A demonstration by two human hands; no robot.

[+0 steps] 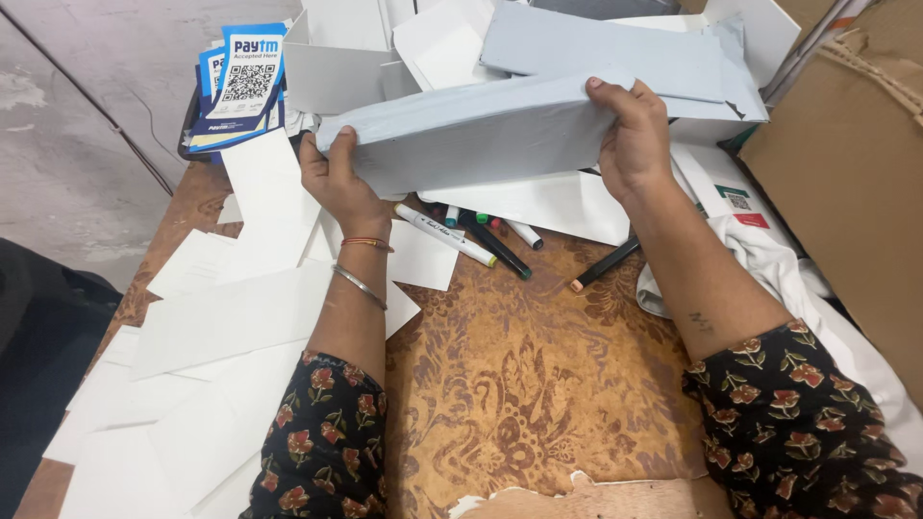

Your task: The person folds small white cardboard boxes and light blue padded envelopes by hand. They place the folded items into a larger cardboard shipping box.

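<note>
Ahead, bare patterned table (519, 375) lies between our arms; left hand (332, 178) and right hand (630, 135) each clamp the grey flat box (471, 130) by its ends.

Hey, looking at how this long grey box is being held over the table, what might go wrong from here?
1. The left hand and right hand hold the grey box only at its ends; it looks thin, so the middle might sag or crease.
2. Loose markers lie right beneath it; lowering the box could send them rolling.
3. White sheets overlap near the table edge and might slide off if the forearm brushes them.
</note>
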